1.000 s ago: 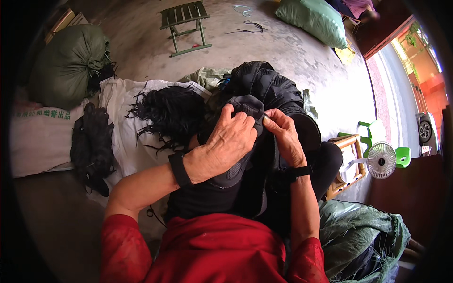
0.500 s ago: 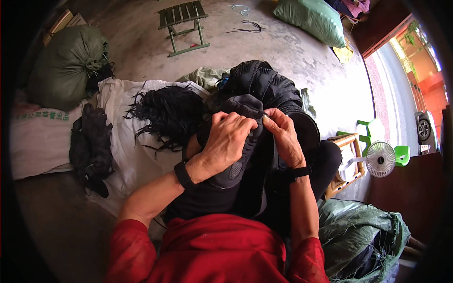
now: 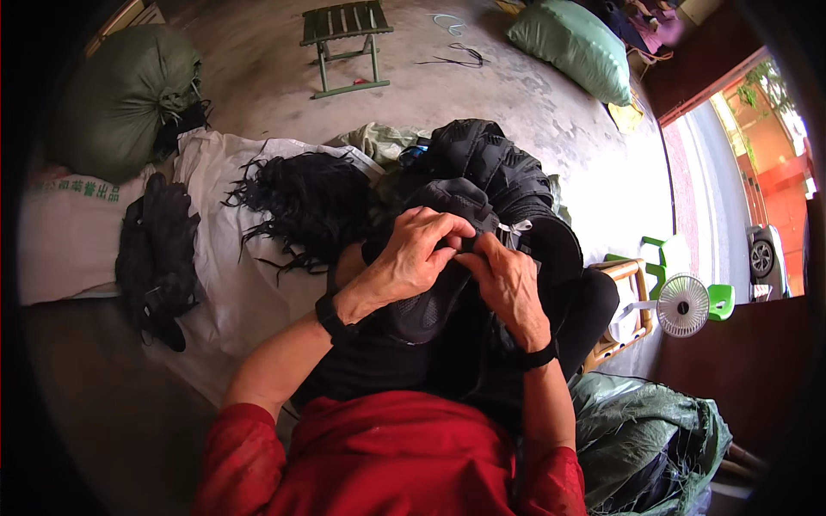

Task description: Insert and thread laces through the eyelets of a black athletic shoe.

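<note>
A black mesh shoe upper (image 3: 460,196) lies over my lap, partly hidden by my hands. My left hand (image 3: 422,254) is closed in a pinch at its edge, thumb and forefinger together. Right beside it, the thumb and fingers of my right hand (image 3: 508,284) pinch the same black edge, with the fingertips nearly touching the left ones. Any thin lace or thread between the fingertips is too small to make out. A small white tag (image 3: 516,227) sticks out just beyond my right hand. Behind the shoe upper rises a heap of black shoe uppers (image 3: 482,155).
Black lace-like strands (image 3: 305,202) are piled on a white cloth (image 3: 241,292) at left, near a dark bundle (image 3: 159,258). Stuffed sacks (image 3: 129,99) stand far left. A folding stool (image 3: 346,30) is ahead; a fan (image 3: 683,304) and an open green sack (image 3: 645,430) are at right.
My right hand has come down and inward, its fingertips now close against the left ones. The white tag has come into sight beside it. The view has shifted slightly.
</note>
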Available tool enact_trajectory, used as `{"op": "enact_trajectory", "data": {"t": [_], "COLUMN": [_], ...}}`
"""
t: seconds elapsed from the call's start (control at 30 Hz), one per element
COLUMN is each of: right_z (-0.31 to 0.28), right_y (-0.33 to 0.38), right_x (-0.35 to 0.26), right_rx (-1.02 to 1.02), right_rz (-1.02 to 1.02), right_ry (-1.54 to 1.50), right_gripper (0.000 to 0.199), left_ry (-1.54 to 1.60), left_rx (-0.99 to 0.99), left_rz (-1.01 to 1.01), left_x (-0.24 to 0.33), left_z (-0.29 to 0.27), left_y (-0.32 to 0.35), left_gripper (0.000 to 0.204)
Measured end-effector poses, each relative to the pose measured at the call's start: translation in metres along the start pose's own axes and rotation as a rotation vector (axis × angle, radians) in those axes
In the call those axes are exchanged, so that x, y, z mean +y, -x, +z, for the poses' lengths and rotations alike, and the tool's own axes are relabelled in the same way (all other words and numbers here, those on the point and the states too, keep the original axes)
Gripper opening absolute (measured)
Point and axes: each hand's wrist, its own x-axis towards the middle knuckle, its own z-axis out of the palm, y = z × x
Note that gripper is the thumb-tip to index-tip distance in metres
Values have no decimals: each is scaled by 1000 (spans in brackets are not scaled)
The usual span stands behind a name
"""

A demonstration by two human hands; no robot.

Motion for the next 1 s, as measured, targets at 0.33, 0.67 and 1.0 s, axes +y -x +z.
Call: {"op": "enact_trajectory", "data": {"t": [0.33, 0.67, 1.0], "right_z": [-136, -133, 2], "right_y": [155, 220, 83], "right_x": [63, 98, 1], "right_rx": [656, 466, -97], "right_rz": [403, 438, 842], "right_ry": [598, 567, -1818], "right_gripper": [22, 24, 40], "left_ry": [2, -75, -163], "left_rx": [249, 177, 49], "left_rz": [70, 32, 30], "left_x": [-16, -23, -18], "left_z": [-13, -16, -33], "left_y": [26, 14, -5], "left_gripper": [46, 33, 29]}}
